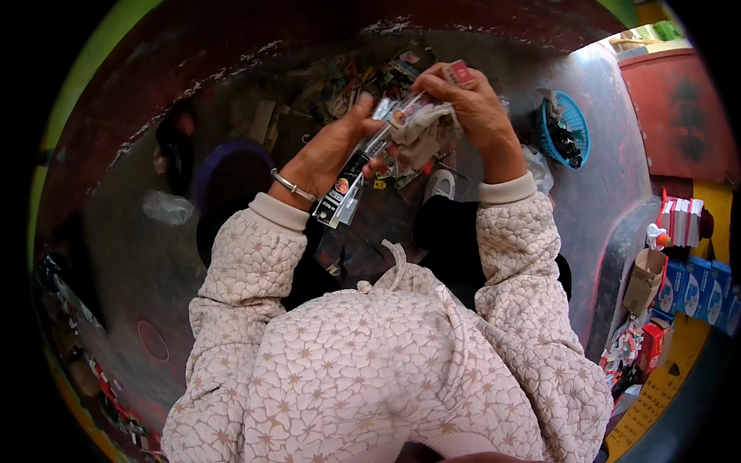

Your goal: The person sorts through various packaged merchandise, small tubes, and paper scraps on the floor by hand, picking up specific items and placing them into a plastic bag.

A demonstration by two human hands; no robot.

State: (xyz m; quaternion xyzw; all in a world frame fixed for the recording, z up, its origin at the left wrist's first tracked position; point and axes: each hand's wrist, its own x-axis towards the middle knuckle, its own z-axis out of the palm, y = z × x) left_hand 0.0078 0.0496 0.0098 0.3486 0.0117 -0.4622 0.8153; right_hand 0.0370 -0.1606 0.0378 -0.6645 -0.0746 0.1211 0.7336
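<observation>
While both hands grip it, a long clear packet (363, 166) with a dark end slants between them: the left hand (328, 154) clasps its middle, the right hand (463, 108) pinches its top with a pale cloth (424, 131). Just right, a blue basket (570, 127) holds dark small pieces.

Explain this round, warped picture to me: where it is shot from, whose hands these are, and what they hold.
A wide fisheye camera on a person's head looks down, so edges bend. The quilted pink sleeves rising from below are that person's own arms. The left hand, with a metal bangle at the wrist, grips a long clear packet with a dark end. The right hand holds a pale cloth against it. Beyond lies a heap of small mixed scraps on the grey floor; a blue basket sits to the right.
</observation>
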